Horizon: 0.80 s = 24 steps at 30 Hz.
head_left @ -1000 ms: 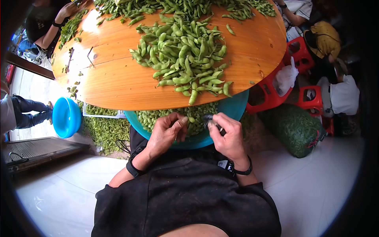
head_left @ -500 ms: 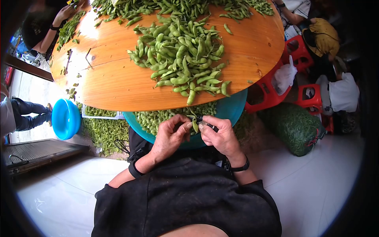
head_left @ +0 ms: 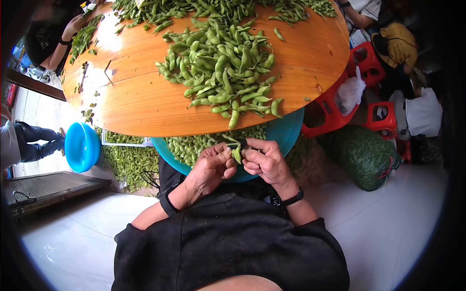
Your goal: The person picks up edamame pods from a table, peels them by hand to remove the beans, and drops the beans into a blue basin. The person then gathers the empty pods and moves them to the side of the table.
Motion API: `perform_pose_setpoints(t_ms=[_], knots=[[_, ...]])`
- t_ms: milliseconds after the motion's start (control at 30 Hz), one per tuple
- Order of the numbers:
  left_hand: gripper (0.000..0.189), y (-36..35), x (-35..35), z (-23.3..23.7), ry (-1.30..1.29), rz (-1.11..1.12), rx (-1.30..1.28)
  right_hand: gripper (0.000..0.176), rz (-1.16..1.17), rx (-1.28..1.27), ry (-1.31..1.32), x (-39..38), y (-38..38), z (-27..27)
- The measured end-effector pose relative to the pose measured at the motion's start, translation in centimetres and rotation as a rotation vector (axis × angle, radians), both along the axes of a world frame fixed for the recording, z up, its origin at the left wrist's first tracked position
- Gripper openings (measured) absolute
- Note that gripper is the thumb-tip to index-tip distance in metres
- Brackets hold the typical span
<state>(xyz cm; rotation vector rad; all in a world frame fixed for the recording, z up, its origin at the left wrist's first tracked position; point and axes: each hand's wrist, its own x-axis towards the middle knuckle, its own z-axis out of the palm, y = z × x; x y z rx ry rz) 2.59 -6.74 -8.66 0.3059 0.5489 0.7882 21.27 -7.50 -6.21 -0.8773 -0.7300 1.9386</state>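
Above the blue-green basin [head_left: 286,138], my left hand [head_left: 209,169] pinches a green soybean pod [head_left: 237,155], which looks split or bent at its lower end. My right hand [head_left: 266,162] meets it from the other side, fingers curled on a small black tool [head_left: 244,143] whose kind I cannot make out. The fingertips of both hands nearly touch around the pod. Shelled green beans [head_left: 187,148] lie in the basin under the hands. On the wooden table [head_left: 136,106] just beyond, a heap of whole soybean pods [head_left: 221,63] is piled up.
The table edge overhangs the basin. Left on the floor are a blue tub [head_left: 81,147] and scattered pods [head_left: 128,165]. Red stools [head_left: 332,114] and a full green net sack [head_left: 357,157] stand right. Other people are around the table; a person's hand [head_left: 75,24] works at far left.
The pod has turned and its lower part looks wider or more opened. My right fingers have curled further in, covering more of the black tool. Both hands stay over the basin.
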Motion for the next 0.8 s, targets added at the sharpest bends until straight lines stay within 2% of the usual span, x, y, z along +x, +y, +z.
perform_pose_setpoints(t_ms=[100,167,200,267,300,333,400,433,500,567,633,700,733,800], knots=[[0.021,0.2,0.0,0.9,0.051,-0.015,-0.013,0.017,-0.023,0.000,0.010,-0.1,0.0,-0.1],[0.023,0.3,-0.1,1.4,0.443,-0.038,0.218,0.017,-0.038,0.011,-0.006,-0.1,-0.1,0.1],[0.023,0.4,-0.2,1.7,0.443,-0.038,0.219,0.017,-0.054,0.025,-0.104,-0.3,-0.3,0.5],[0.023,0.3,-0.6,2.2,0.838,-0.027,0.635,0.017,-0.066,0.039,-0.202,-0.6,-0.7,1.3],[0.023,0.5,-0.8,2.4,0.932,-0.016,0.732,0.016,-0.064,0.083,-0.332,-0.7,-1.0,1.5],[0.023,0.7,-1.0,2.3,0.932,-0.016,0.731,0.016,-0.062,0.127,-0.463,-0.8,-1.1,1.6],[0.021,0.9,-1.1,1.9,1.045,-0.016,0.935,0.013,-0.075,0.152,-0.521,-0.9,-1.3,1.4],[0.021,1.0,-1.0,1.7,1.042,-0.018,0.934,0.011,-0.084,0.242,-0.619,-0.9,-1.4,1.5],[0.020,1.0,-0.9,1.4,1.119,0.137,1.296,0.010,-0.091,0.334,-0.718,-1.0,-1.5,1.7],[0.019,0.9,-1.0,1.1,1.104,0.131,1.285,0.010,-0.119,0.572,-0.887,-1.3,-1.5,2.0],[0.017,0.8,-1.3,1.2,1.087,0.121,1.276,0.010,-0.136,0.614,-0.914,-1.6,-1.5,1.9],[0.021,0.6,-1.8,1.6,0.697,-0.183,0.555,0.012,-0.154,0.653,-0.945,-1.8,-1.4,1.7],[0.021,0.7,-2.0,1.5,0.695,-0.183,0.555,0.010,-0.194,0.735,-0.973,-1.9,-1.2,1.6],[0.028,0.9,-2.2,1.4,0.464,-0.186,0.442,0.008,-0.232,0.817,-1.000,-2.1,-1.2,1.6]])
